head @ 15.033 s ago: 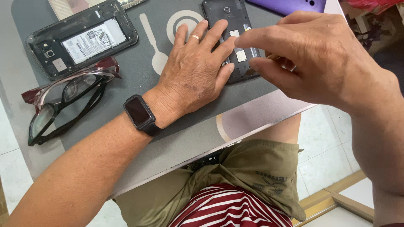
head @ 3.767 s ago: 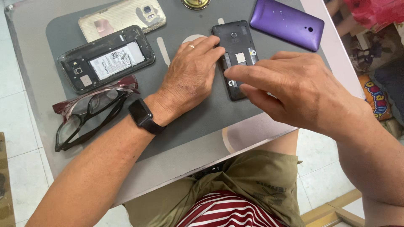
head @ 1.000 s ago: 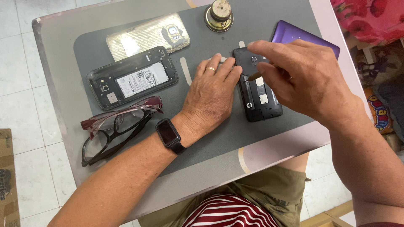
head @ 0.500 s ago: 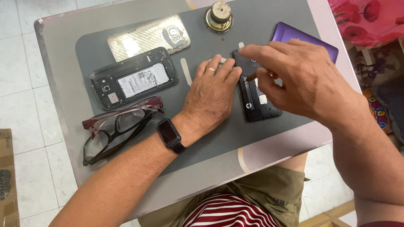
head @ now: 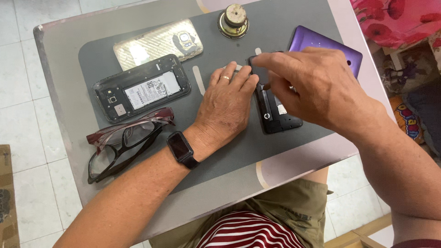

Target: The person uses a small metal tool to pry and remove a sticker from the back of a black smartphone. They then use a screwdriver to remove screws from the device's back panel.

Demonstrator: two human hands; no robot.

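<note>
The left hand lies flat on the grey mat, palm down, fingers spread a little and gripping nothing; their tips touch the left edge of the open black phone. A ring sits on one finger and a black watch on the wrist. The right hand hovers over the upper half of that phone, its fingers pinched together over the phone's top end; whether they hold anything small I cannot tell. The phone lies back-up with its cover off, toward the right edge of the surface, its lower end near the mat's front edge. Just beyond the right hand a purple cover lies close to the right edge. Near the far edge stands a small round speaker. Left of it a gold-patterned phone lies flat, and just in front of that a second opened phone with its battery showing. Two pairs of glasses, one dark red and one black, rest folded together at the mat's front left corner, well apart from both hands.
</note>
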